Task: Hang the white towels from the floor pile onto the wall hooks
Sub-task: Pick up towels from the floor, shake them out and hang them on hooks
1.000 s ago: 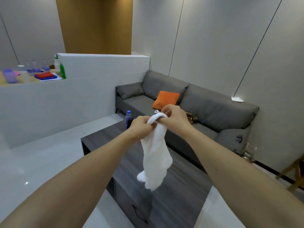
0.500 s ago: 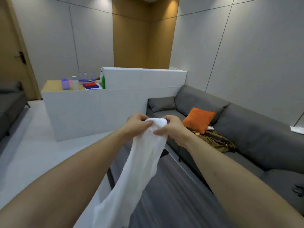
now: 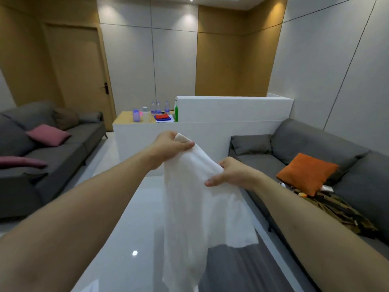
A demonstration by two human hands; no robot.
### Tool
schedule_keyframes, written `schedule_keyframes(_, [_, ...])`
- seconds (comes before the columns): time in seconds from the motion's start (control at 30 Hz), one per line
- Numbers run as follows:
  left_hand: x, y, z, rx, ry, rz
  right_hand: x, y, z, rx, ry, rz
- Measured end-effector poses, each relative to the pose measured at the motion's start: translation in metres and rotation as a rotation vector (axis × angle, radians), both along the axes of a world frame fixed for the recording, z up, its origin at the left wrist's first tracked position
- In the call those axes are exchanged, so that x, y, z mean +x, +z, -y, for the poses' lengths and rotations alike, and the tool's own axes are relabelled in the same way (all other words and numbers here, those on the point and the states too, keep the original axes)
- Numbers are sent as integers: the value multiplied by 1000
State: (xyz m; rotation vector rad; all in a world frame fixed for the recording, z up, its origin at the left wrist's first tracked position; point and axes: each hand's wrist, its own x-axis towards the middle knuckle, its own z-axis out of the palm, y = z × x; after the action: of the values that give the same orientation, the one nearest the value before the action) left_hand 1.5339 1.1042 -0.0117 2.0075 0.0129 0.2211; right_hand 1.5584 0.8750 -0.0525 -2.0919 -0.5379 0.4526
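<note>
Left hand [image 3: 170,145] pinching towel [image 3: 195,199], glossy floor [image 3: 117,239], sofas [image 3: 305,142]

soft matt white cloth towel [image 3: 195,199]; beneath it a glossy pale tiled floor [image 3: 117,239]; right of it a grey matt fabric sofa [image 3: 315,144].

Hands drawn apart, white towel spread wider between them

The left hand [image 3: 170,147] has risen toward 11 o'clock; the right hand [image 3: 231,173] has dropped toward 4 o'clock, and the towel [image 3: 189,197] seems to hang longer.
</note>
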Motion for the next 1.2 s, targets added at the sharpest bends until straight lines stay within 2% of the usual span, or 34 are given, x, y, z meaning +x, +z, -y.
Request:
schedule_keyframes(0.1, [19,-8,-9,15,48,38,32,1,4,-292,11,111])
schedule_keyframes(0.2, [51,-19,-33,36,172,82,73,-7,8,-445,-89,257])
schedule_keyframes(0.33, [107,-34,-74,236,256,41,130,-14,9,-442,-257,369])
schedule_keyframes(0.47, [172,-34,-110,455,280,47,194,4,-9,-495,-389,494])
schedule_keyframes(0.63, [246,-2,-133,578,350,138,261,50,-36,-551,-495,572])
schedule_keyframes(0.77, [279,27,-138,589,423,284,292,81,-35,-510,-597,695])
schedule_keyframes(0.87, [284,36,-133,608,453,351,297,87,-28,-440,-654,768])
schedule_keyframes(1.0, [265,19,-116,585,464,379,283,63,-9,-423,-602,759])
schedule_keyframes(1.2, [190,-67,-69,620,432,167,230,-34,46,-547,-419,633])
